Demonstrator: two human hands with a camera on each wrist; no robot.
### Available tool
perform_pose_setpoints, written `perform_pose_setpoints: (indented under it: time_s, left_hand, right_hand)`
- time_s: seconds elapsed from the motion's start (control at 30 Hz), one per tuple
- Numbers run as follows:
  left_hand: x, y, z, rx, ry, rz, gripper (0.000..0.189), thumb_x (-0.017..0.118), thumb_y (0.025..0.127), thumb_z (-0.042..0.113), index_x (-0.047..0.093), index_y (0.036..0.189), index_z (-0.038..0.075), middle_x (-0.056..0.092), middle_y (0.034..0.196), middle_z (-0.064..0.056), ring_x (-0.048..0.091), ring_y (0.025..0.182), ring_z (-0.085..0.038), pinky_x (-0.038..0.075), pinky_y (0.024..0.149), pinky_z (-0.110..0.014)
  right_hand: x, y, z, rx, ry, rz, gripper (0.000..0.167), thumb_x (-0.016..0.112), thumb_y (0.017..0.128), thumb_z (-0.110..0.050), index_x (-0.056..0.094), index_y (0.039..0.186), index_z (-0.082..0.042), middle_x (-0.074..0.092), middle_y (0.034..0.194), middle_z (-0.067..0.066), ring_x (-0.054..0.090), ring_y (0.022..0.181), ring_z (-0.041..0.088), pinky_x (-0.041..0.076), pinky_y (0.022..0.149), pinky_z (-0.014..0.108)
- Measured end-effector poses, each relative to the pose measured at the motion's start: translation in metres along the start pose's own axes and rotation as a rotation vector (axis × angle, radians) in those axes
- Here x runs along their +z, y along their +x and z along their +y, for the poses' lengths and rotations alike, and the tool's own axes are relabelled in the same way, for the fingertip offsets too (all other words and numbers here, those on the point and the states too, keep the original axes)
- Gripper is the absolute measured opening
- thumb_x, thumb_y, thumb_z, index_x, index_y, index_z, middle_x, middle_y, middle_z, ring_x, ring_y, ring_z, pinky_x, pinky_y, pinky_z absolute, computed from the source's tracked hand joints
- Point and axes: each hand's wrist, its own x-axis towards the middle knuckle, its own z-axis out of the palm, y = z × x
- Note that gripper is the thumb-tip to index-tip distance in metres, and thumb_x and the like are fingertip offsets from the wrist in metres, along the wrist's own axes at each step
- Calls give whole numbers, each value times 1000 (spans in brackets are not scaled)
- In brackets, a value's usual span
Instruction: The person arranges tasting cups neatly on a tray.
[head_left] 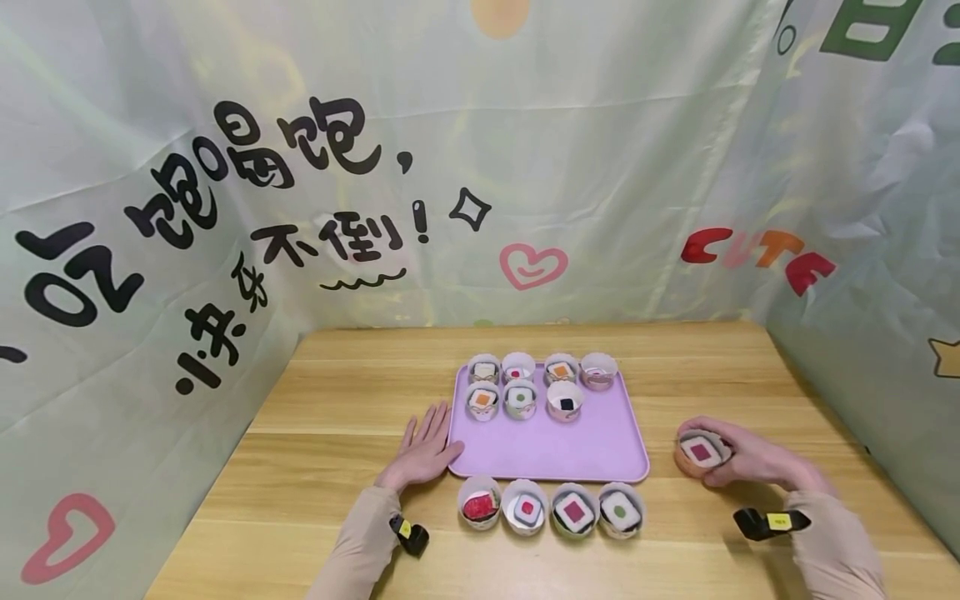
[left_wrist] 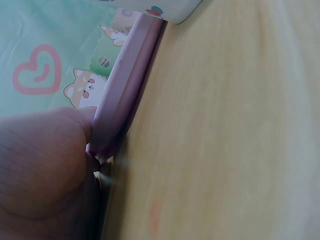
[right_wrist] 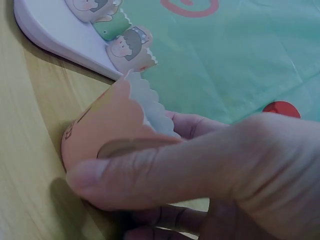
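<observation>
My right hand [head_left: 752, 457] grips an orange paper cup [right_wrist: 107, 125] with a scalloped rim, thumb on one side and fingers on the other. Inside it sits a white square piece [head_left: 700, 452] with a dark pink centre, like a sushi roll. The cup is to the right of a purple tray [head_left: 540, 454], at the table surface and tilted in the right wrist view. My left hand [head_left: 422, 454] lies flat on the table along the tray's left edge, fingers straight, its thumb at the near left corner. In the left wrist view the tray's side [left_wrist: 122, 90] runs past that thumb.
Several paper cups with sushi-like pieces stand in two rows on the tray's far half, including one with a black centre [head_left: 565, 402]. In front of the tray is a row of several more cups, one holding a red piece [head_left: 480, 505]. Printed cloth [head_left: 600, 208] hangs around the wooden table [head_left: 337, 375].
</observation>
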Motion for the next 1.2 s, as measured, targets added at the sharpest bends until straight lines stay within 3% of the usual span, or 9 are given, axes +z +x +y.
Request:
perform_pose_setpoints:
  time_s: [0.13,0.37,0.73,1.03,1.2]
  left_hand:
    - [-1,-1,1,-1,-4,-2,73,35,107,46,13,161,3,1,171,-11,-2,160,-30,-8,128,-54]
    - [-1,-1,1,-4,-2,-5,73,35,107,46,13,161,3,1,171,-11,-2,160,-30,-8,128,-54]
    - [0,-1,-1,2,5,1,73,35,107,47,13,161,3,1,172,-10,-2,160,-29,-8,128,-54]
    - [1,1,-3,-1,10,-12,72,35,107,45,11,161,4,-1,172,-9,-3,160,-29,-9,128,-53]
    - [0,1,-2,-1,12,-12,72,34,107,45,11,161,4,-1,172,-10,-3,160,-29,-9,128,-53]
  right_hand:
    - [3,3,-3,16,-36,19,58,86,71,-6,58,122,-4,65,114,-2,51,102,-10,42,80,17]
    - [8,8,-10,123,-38,26,62,87,71,-8,56,124,2,64,115,18,51,97,-8,44,78,19]
    - [20,16,-7,50,-141,98,62,90,66,-9,60,119,2,67,106,14,51,94,-10,46,78,19]
    - [30,22,-6,58,-122,129,60,91,67,-10,62,118,0,67,106,11,53,94,-7,47,77,17]
    - [33,27,-7,70,-144,185,58,92,67,-13,64,115,-2,67,105,9,52,90,-7,48,75,17]
